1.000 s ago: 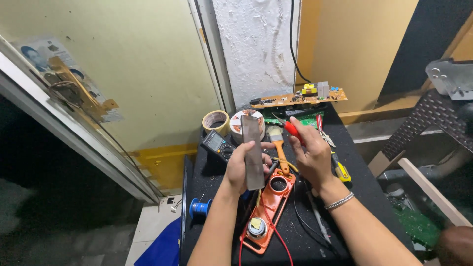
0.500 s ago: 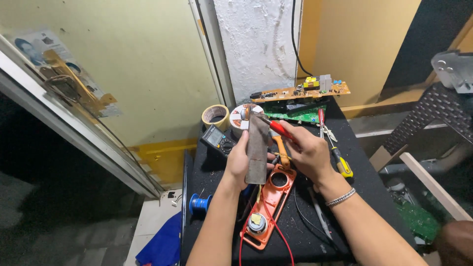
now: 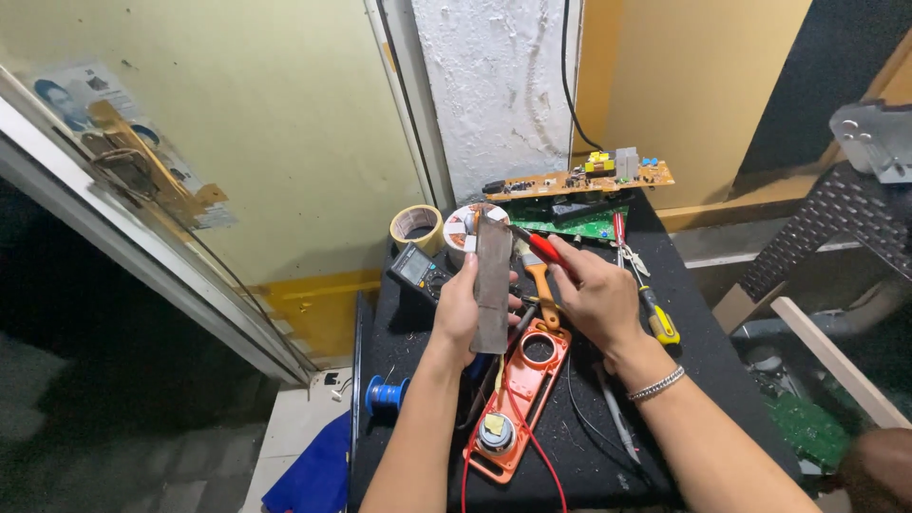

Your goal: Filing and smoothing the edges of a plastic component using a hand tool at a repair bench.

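Two hands: left hand (image 3: 463,309) grips strip (image 3: 492,282); right hand (image 3: 597,294) probe (image 3: 543,247).

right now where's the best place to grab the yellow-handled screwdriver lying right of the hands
Take the yellow-handled screwdriver by its handle, from above. It lies flat on the black table, handle toward the person and clear of clutter, while its shaft end sits close beside the right hand.

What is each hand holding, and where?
Left hand grips the long grey board along its lower left edge; right hand holds the red probe by its handle.
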